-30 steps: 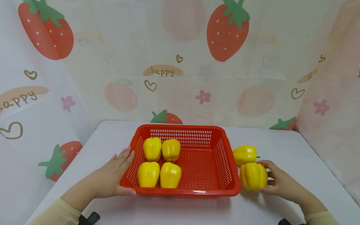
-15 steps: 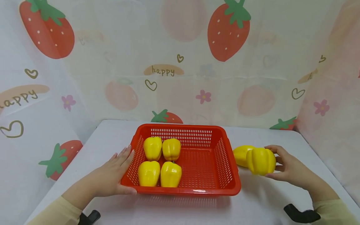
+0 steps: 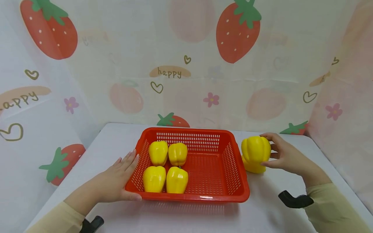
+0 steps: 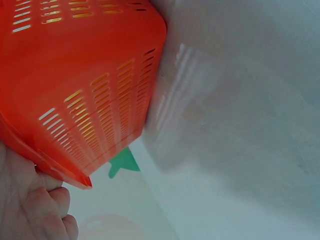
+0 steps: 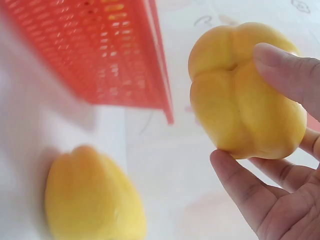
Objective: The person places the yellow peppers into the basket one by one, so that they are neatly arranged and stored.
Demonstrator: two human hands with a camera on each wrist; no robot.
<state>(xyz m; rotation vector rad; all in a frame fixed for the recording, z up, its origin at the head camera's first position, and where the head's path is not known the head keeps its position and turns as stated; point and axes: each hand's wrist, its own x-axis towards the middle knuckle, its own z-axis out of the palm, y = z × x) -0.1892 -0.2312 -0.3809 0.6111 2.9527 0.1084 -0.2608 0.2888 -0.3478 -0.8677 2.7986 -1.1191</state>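
Observation:
My right hand [image 3: 284,153] grips a yellow bell pepper [image 3: 255,149] between thumb and fingers, right of the red basket [image 3: 204,197]. In the right wrist view the held bell pepper [image 5: 245,95] is off the table, its lobed end facing the camera. Below it a second yellow bell pepper [image 3: 254,167] lies on the table, partly covered in the head view. My left hand [image 3: 116,179] rests against the basket's left side, fingers extended along the rim and thumb at the front edge. Several yellow bell peppers [image 3: 153,179] sit in the basket's left half.
The basket stands on a white table [image 3: 116,136], its right half showing bare red mesh floor. A strawberry-print curtain [image 3: 175,38] hangs behind and at both sides. Black wrist straps or mounts [image 3: 295,199] show at the sleeves.
My right hand has lifted the bell pepper from the table, first to the right, then up and back left over the other one. My left hand and the basket stay put.

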